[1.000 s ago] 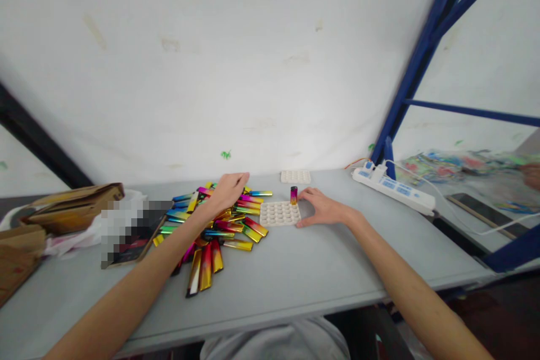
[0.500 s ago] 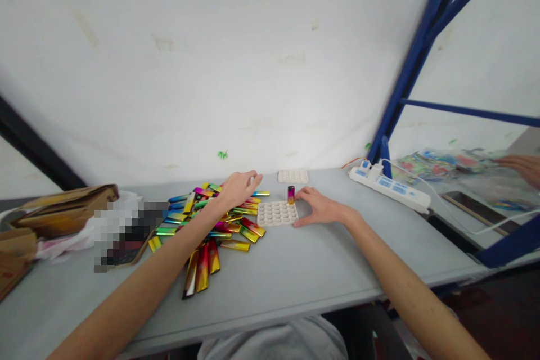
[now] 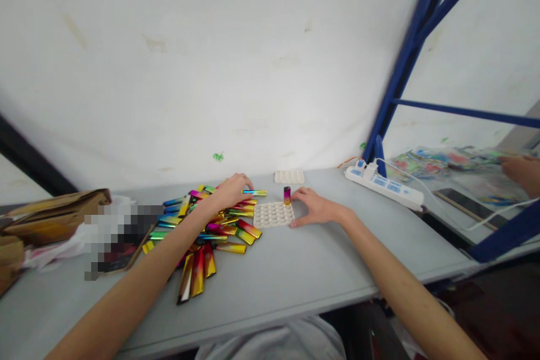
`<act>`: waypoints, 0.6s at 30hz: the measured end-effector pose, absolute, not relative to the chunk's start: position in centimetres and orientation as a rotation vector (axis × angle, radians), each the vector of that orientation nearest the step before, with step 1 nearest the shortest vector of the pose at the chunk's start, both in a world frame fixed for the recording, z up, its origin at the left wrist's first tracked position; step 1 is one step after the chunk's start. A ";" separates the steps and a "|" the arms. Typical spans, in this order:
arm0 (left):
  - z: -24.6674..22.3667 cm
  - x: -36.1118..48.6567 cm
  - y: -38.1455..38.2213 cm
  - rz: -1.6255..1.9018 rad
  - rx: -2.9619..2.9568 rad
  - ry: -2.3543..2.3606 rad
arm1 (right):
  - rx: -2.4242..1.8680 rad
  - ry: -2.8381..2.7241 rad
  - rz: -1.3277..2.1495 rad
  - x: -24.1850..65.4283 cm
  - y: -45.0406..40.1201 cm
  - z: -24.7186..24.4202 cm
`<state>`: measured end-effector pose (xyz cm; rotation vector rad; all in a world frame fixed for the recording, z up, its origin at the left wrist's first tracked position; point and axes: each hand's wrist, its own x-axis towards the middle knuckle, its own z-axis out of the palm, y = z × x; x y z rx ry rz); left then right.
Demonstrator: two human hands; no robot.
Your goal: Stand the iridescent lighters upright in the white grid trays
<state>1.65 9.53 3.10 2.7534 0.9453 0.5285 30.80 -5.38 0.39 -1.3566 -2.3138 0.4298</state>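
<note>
A heap of shiny, multicoloured lighters (image 3: 203, 267) lies on the left of the table. Over its far right side is my left hand (image 3: 232, 190), its fingers curled down on the near end of a blue-and-yellow lighter (image 3: 256, 193). To the right of the heap lies a pale tray (image 3: 272, 215) with rows of round hollows. One purple-and-gold lighter (image 3: 287, 196) stands upright in its far right corner. At the tray's right edge my right hand (image 3: 314, 207) is open, thumb and fingers spread apart; the index fingertip is close to the standing lighter.
Behind lies a second pale tray (image 3: 289, 176), near the wall. A white power strip (image 3: 383, 187) with cables is on the right, by a blue frame (image 3: 400, 73). Cardboard (image 3: 59, 211) lies left. Another person's hand (image 3: 523, 173) is over plastic bags, far right.
My left hand's fingers have curled down onto the blue-and-yellow lighter. My right hand stays by the tray. The whole view has shifted slightly.
</note>
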 end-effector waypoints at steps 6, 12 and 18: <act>4.8 1.8 6.4 0.787 2.273 0.946 | -1.371 -2.319 0.426 30.7 -5.3 0.3; 5.4 2.0 1.8 0.906 1.707 0.792 | -1.363 -2.335 0.423 30.7 -5.4 0.5; 5.5 3.4 -1.6 0.855 1.297 0.600 | -1.361 -2.328 0.433 30.7 -5.4 0.5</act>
